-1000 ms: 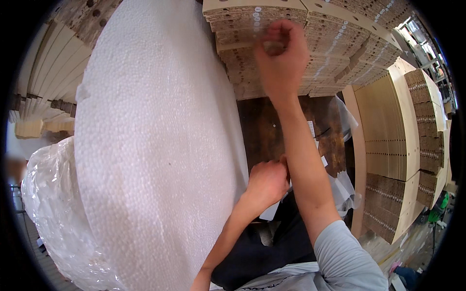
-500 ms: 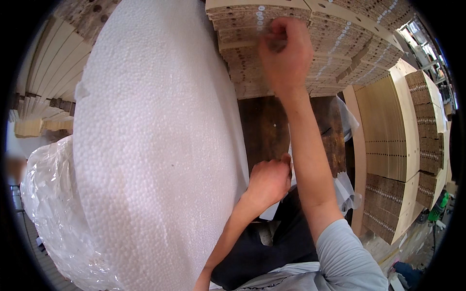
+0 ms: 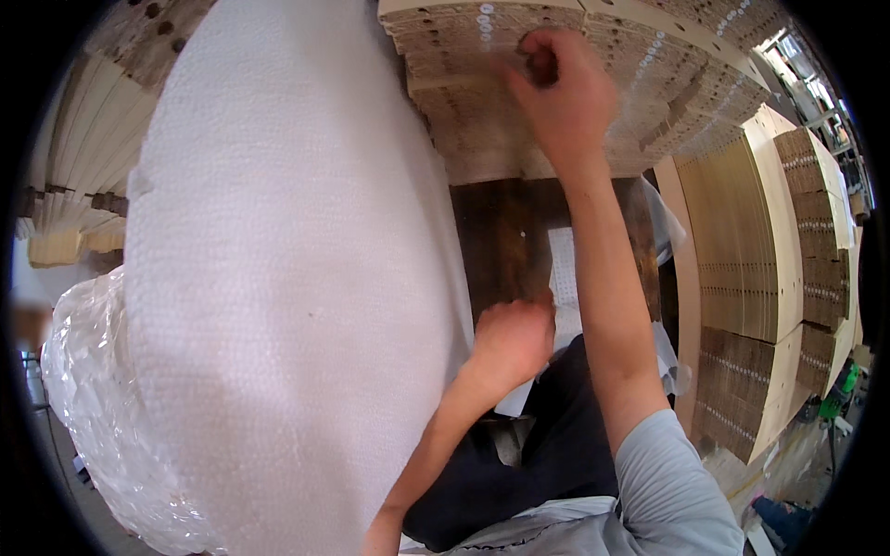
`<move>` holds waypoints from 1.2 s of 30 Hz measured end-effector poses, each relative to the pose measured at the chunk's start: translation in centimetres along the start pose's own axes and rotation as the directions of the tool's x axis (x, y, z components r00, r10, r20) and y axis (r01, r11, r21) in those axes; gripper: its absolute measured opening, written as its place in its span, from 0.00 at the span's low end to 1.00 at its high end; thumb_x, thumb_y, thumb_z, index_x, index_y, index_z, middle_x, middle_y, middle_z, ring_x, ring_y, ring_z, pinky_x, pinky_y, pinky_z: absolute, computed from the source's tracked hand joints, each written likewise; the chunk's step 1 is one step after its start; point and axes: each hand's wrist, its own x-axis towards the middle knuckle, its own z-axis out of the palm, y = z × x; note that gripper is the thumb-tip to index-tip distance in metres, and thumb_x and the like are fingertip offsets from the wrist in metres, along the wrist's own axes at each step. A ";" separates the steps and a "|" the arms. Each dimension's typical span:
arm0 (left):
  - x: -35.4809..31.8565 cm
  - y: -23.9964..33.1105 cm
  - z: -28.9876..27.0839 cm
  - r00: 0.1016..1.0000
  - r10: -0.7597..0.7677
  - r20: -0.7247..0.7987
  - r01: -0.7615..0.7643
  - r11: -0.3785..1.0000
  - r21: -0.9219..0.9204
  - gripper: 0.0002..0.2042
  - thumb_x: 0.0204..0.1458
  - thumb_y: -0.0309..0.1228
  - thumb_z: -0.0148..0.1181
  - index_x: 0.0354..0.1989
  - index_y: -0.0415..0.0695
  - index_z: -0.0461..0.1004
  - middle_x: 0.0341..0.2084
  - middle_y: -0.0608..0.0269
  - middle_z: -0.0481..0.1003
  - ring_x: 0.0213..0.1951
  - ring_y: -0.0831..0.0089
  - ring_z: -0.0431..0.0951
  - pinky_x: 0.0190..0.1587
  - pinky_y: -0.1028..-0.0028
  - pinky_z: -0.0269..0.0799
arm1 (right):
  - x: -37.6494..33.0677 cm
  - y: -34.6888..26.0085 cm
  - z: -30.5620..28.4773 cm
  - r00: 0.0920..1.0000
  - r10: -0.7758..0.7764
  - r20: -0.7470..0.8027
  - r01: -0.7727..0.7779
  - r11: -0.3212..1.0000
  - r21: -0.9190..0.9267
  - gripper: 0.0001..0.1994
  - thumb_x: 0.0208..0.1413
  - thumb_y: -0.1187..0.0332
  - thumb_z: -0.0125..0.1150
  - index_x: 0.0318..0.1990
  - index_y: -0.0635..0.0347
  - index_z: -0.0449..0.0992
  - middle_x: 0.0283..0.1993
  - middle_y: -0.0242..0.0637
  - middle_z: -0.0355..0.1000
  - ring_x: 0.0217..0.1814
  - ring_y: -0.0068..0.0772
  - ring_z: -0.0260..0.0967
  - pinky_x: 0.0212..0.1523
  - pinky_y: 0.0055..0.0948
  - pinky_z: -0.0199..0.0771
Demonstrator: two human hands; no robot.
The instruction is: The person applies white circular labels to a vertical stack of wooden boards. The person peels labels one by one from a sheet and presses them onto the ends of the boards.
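My right hand [image 3: 573,93] is raised in front of a stack of chipboard panels [image 3: 445,116], its fingers curled toward the thumb and slightly blurred. Whatever lies between the fingertips is too small to make out. Rows of small white round inserts [image 3: 486,28] show in the panel edges to the left of this hand. Lower down, my left hand [image 3: 514,335] is closed in a fist over a dark brown surface [image 3: 501,218]; its contents are hidden. Beside that fist lies a white printed sheet [image 3: 563,264], partly covered by my right forearm. A tiny white piece [image 3: 522,234] rests on the brown surface.
A large roll of white foam sheet [image 3: 287,278] stands close along my left. Clear plastic wrap [image 3: 93,398] bulges beyond it. More stacked panels [image 3: 737,241] stand on the right, and others [image 3: 93,130] at the far left. A green tool [image 3: 840,391] is at the far right.
My right hand has shifted slightly right, away from the column of white inserts. More of the printed sheet now shows beside my forearm. The left hand stays closed in nearly the same place.
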 end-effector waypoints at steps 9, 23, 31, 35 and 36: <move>0.5 0.6 -3.0 0.915 -0.348 -0.205 0.082 0.658 -0.749 0.11 0.62 0.33 0.61 0.38 0.34 0.79 0.22 0.66 0.75 0.25 0.78 0.69 0.30 0.75 0.66 | -7.0 -1.9 -12.6 0.821 0.076 0.566 -0.238 0.947 0.217 0.11 0.49 0.71 0.71 0.41 0.59 0.80 0.33 0.36 0.76 0.36 0.38 0.74 0.34 0.33 0.73; 0.3 -0.3 -2.5 0.918 -0.272 -0.290 0.006 0.739 -0.674 0.10 0.62 0.30 0.53 0.41 0.35 0.77 0.21 0.46 0.72 0.22 0.65 0.69 0.29 0.66 0.66 | -10.2 -4.8 -12.8 0.771 -0.024 0.636 -0.026 0.997 0.069 0.08 0.47 0.74 0.67 0.36 0.59 0.77 0.36 0.37 0.71 0.39 0.43 0.71 0.39 0.38 0.74; 0.7 -0.8 -2.5 0.919 -0.304 -0.250 0.037 0.698 -0.715 0.11 0.64 0.31 0.52 0.44 0.37 0.77 0.24 0.47 0.75 0.24 0.61 0.72 0.32 0.66 0.68 | -10.1 -4.5 -12.4 0.795 -0.108 0.597 0.065 0.994 0.093 0.09 0.44 0.75 0.70 0.33 0.59 0.77 0.33 0.36 0.72 0.36 0.41 0.71 0.35 0.36 0.74; 1.3 -1.5 -1.6 0.879 -0.375 -0.294 0.027 0.655 -0.755 0.10 0.64 0.31 0.51 0.44 0.38 0.77 0.27 0.48 0.77 0.27 0.58 0.75 0.33 0.64 0.70 | -7.5 -4.1 -9.7 0.881 0.218 0.419 -0.334 0.916 0.224 0.06 0.48 0.74 0.69 0.34 0.59 0.78 0.29 0.35 0.73 0.29 0.36 0.71 0.31 0.33 0.72; 1.4 -1.5 -1.4 0.874 -0.378 -0.304 0.040 0.681 -0.731 0.10 0.64 0.31 0.51 0.43 0.38 0.77 0.28 0.48 0.78 0.28 0.55 0.76 0.34 0.63 0.71 | -6.6 -3.9 -8.0 0.865 0.353 0.357 -0.445 0.868 0.221 0.05 0.50 0.74 0.68 0.34 0.60 0.79 0.27 0.35 0.74 0.27 0.35 0.71 0.30 0.32 0.71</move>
